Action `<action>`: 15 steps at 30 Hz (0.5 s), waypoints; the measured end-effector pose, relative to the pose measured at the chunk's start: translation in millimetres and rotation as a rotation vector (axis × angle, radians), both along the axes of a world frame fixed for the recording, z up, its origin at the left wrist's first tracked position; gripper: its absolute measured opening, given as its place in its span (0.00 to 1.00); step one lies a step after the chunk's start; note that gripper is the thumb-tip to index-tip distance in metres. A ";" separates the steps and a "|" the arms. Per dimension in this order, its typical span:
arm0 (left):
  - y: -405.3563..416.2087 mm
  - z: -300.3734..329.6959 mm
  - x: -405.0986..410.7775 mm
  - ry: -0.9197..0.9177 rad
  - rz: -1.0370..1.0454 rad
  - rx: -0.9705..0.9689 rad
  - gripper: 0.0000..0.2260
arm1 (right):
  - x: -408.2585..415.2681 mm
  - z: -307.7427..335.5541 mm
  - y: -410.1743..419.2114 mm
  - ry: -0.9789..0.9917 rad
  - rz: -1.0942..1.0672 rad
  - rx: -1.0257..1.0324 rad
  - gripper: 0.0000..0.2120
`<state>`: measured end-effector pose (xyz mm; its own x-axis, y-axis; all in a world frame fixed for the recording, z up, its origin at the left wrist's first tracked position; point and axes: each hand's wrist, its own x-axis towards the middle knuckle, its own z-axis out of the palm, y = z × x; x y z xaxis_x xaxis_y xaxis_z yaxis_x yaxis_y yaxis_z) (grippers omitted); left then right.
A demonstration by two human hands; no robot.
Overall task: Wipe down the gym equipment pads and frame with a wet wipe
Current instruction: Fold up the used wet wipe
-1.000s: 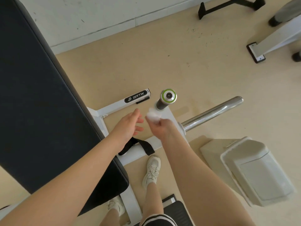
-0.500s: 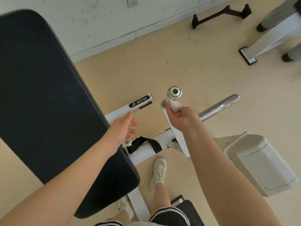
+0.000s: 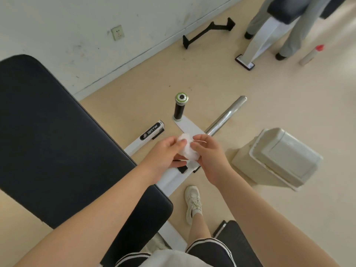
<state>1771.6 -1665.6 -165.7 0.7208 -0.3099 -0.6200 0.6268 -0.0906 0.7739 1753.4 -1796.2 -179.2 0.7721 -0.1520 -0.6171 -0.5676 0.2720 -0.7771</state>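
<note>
Black bench pad (image 3: 57, 141) fills the left. White frame (image 3: 189, 127) runs past its right edge, black handle (image 3: 180, 108) upright at the far end. Left hand (image 3: 165, 155) and right hand (image 3: 209, 156) both pinch the balled wet wipe (image 3: 187, 149) above the frame, apparently not touching it.

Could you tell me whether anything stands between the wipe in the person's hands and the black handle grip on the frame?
Nothing visible does. Both the left hand and the right hand hold the wet wipe above the white frame; only that bare bracket lies between it and the handle grip.
</note>
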 end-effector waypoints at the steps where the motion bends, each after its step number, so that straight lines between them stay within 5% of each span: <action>1: -1.1 -0.8 -7.6 -0.008 -0.002 -0.007 0.06 | -10.7 1.0 2.2 -0.024 -0.008 -0.091 0.08; 9: -18.1 -13.4 -36.7 0.036 0.097 -0.058 0.04 | -64.7 -10.0 -14.2 -0.360 0.172 -0.813 0.10; 15: -67.0 -26.7 -22.6 0.069 -0.002 -0.080 0.09 | -59.7 -26.7 -64.4 -0.265 0.167 -0.605 0.04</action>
